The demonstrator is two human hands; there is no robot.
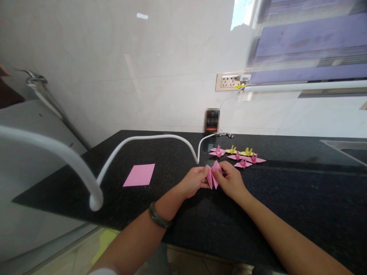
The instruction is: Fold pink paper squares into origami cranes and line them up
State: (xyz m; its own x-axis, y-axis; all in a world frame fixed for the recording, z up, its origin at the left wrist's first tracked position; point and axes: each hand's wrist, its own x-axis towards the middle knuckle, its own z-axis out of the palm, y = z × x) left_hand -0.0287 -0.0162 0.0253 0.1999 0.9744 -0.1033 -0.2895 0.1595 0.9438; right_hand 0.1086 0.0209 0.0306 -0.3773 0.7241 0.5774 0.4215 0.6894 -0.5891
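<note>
A partly folded pink origami paper (214, 175) is held above the dark counter, its pointed flaps spread apart. My left hand (195, 180) pinches its left side between thumb and fingers. On the other side, my right hand (231, 181) grips the right flap, thumb toward me. Just beyond my right hand sit several folded paper cranes, among them a pink crane (243, 164) and a yellow crane (248, 152). To the left of my left hand lies a flat pink paper sheet (140, 175).
A white cable (149, 136) loops across the black countertop (289, 198) from the left. At the wall stands a blurred dark device (212, 120), below a wall socket (228, 81) with a plugged-in cord. A sink edge (344, 147) shows at the right, a faucet (36, 78) at the far left.
</note>
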